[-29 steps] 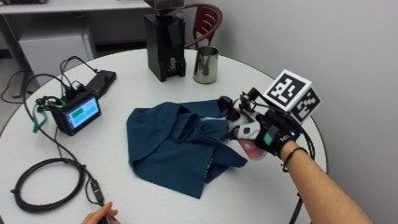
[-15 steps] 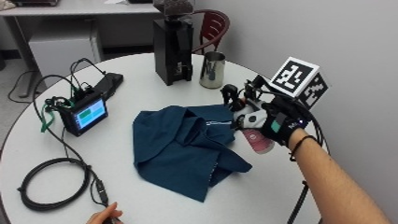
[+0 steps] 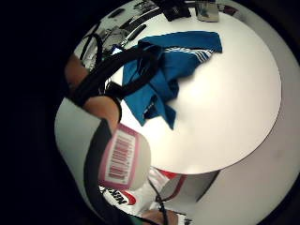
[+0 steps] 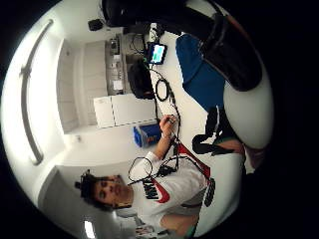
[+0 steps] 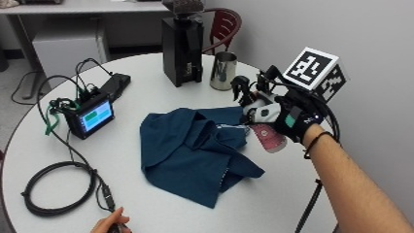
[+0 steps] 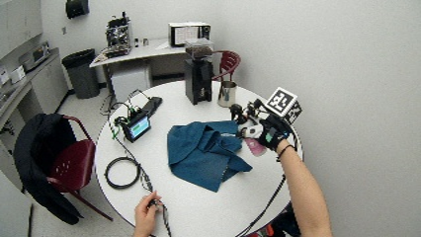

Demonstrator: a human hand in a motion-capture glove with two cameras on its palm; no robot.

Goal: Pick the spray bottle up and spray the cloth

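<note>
Your gloved right hand (image 5: 294, 118) curls round the spray bottle (image 5: 267, 136), a translucent pink body with a barcode label and white head, held above the round white table (image 5: 162, 204) beside the crumpled blue cloth (image 5: 194, 153), near a shiny steel cup (image 5: 222, 71) whose contents can't be seen.

It looks like an office or lab room: a round white table (image 6: 197, 197), a microwave (image 6: 188, 32) on a counter at 12 o'clock, a bin (image 6: 77, 71) at 10 o'clock.
</note>
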